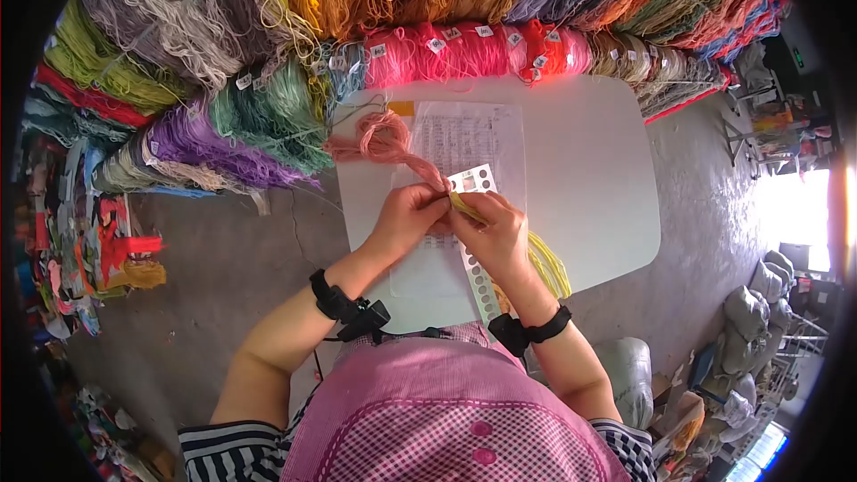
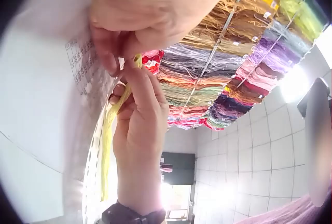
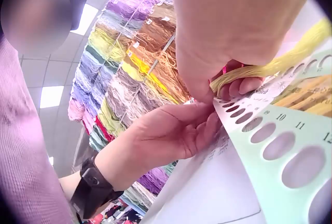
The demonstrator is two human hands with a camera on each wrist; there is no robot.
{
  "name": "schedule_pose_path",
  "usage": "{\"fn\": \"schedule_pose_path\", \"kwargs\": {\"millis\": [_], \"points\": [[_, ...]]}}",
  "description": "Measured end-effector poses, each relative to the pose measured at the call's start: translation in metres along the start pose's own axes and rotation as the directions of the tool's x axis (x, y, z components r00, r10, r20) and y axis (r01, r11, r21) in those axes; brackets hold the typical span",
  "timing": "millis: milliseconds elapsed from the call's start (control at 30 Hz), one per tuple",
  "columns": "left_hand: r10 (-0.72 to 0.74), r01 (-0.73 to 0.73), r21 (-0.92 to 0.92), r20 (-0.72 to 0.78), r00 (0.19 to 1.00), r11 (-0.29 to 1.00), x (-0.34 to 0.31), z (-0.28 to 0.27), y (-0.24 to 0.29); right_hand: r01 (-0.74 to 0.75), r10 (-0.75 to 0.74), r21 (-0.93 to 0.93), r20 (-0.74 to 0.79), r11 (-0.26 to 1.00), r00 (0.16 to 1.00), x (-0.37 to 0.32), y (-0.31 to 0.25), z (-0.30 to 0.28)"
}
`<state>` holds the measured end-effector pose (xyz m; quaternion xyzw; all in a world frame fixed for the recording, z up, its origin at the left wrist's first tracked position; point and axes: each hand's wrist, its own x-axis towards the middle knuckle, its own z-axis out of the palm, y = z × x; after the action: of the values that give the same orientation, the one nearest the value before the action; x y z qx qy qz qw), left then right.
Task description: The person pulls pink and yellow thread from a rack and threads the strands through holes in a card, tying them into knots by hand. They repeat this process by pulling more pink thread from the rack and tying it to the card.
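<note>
Both hands meet over a long white card with a row of punched holes (image 1: 480, 281), held at a slant above the table. My right hand (image 1: 495, 228) pinches a bundle of yellow thread (image 1: 549, 263), whose loose length trails back past the wrist. In the right wrist view the yellow thread (image 3: 280, 63) passes between curled fingers over the card (image 3: 249, 146). My left hand (image 1: 411, 214) has its fingertips pinched at the card's edge, right against the right hand's fingers. A pink thread skein (image 1: 384, 138) runs to the card just beyond the left hand.
A printed sheet (image 1: 460, 129) lies under clear plastic on the white table (image 1: 594, 170). Tagged pink hanks (image 1: 411, 58) and many other coloured hanks line the table's far side. Purple hanks (image 1: 192, 147) hang at the left. Stuffed sacks (image 1: 745, 312) stand at the right.
</note>
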<state>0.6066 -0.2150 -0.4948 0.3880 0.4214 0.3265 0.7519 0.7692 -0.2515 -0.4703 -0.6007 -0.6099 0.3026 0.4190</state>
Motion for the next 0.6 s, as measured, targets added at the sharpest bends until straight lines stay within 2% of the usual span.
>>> {"fn": "schedule_pose_path", "kwargs": {"millis": [100, 233, 300, 333, 467, 533, 567, 600], "points": [[0.000, 0.002, 0.062, -0.038, 0.999, 0.998, -0.003, 0.002, 0.005, 0.021, -0.022, -0.054, -0.007, 0.998, 1.000, -0.001, -0.004, -0.002], [0.046, -0.037, 0.134, -0.059, 0.997, 0.990, -0.005, -0.009, 0.008, -0.064, 0.062, -0.058, -0.025, 0.996, 0.998, -0.002, -0.006, -0.003], [-0.075, 0.081, 0.056, -0.108, 0.991, 0.995, -0.008, -0.017, 0.017, -0.092, 0.091, -0.066, -0.029, 0.994, 0.995, -0.002, -0.007, -0.006], [-0.109, 0.110, 0.026, -0.046, 0.993, 0.994, -0.011, -0.012, 0.024, -0.123, 0.123, -0.046, -0.005, 0.991, 0.992, -0.001, -0.009, -0.007], [-0.086, 0.085, -0.018, -0.069, 0.994, 0.996, -0.011, -0.010, 0.018, -0.179, 0.180, -0.017, 0.049, 0.984, 0.983, -0.001, -0.009, -0.010], [-0.008, -0.010, -0.362, -0.049, 0.999, 0.932, -0.015, -0.015, 0.020, -0.220, 0.219, 0.006, 0.057, 0.976, 0.974, -0.002, -0.008, -0.010], [-0.008, -0.009, -0.361, -0.046, 0.999, 0.933, -0.018, -0.018, 0.023, -0.261, 0.258, 0.030, 0.072, 0.965, 0.963, -0.002, -0.008, -0.011], [-0.040, 0.077, -0.426, 0.095, 0.995, 0.902, -0.023, -0.017, 0.034, -0.261, 0.259, 0.030, 0.070, 0.965, 0.963, -0.003, -0.006, -0.010]]}}
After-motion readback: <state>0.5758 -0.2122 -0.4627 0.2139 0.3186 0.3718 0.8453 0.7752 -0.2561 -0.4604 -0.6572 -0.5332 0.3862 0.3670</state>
